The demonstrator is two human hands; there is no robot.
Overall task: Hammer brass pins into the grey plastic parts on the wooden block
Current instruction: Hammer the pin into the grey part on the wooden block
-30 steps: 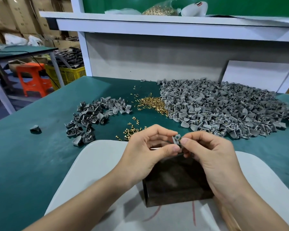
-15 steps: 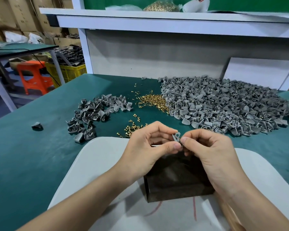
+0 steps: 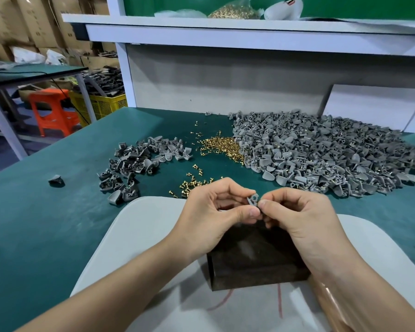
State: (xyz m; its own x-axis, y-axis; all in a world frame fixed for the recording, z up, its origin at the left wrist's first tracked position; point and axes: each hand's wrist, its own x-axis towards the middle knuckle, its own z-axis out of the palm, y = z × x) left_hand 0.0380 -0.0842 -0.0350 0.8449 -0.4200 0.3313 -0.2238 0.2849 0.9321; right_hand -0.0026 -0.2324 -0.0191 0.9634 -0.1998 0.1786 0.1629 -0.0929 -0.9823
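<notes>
A single grey plastic part [image 3: 252, 200] stands roughly upright, long axis near vertical, its upper end projecting above the fingertips. It is pinched between the left hand [image 3: 216, 212] and the right hand [image 3: 297, 216], which meet fingertip to fingertip above the wooden block [image 3: 256, 264].

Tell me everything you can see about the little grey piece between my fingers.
The grey part is a small, matte moulded piece, plastic by its look, with an opening in its visible face. The left hand and the right hand pinch it from either side, in the air above the wooden block. Its lower half is hidden by them.
</notes>
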